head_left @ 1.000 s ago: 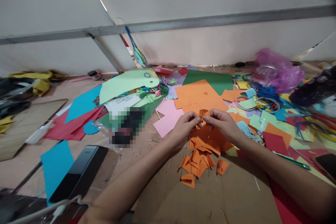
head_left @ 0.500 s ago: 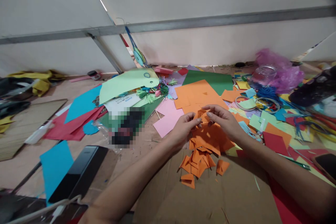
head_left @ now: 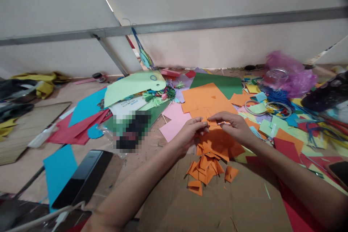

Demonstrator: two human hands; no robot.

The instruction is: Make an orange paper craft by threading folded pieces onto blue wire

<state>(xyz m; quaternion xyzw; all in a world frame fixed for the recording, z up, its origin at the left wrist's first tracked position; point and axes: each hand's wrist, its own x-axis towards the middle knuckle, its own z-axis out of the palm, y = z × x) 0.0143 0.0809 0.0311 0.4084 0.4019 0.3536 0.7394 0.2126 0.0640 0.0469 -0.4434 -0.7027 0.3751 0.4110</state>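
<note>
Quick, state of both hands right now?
Left hand: closed, pinching a small orange paper piece.
Right hand: by that piece; whether its grip is closed cannot be told.

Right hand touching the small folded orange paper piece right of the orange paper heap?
Apart. Head view shows flat brown cardboard and a flat orange paper sheet between the right hand and small folded orange paper piece.

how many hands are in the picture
2: the left hand and the right hand, facing each other over the orange paper. No third hand shows, though some fingers are partly hidden.
</note>
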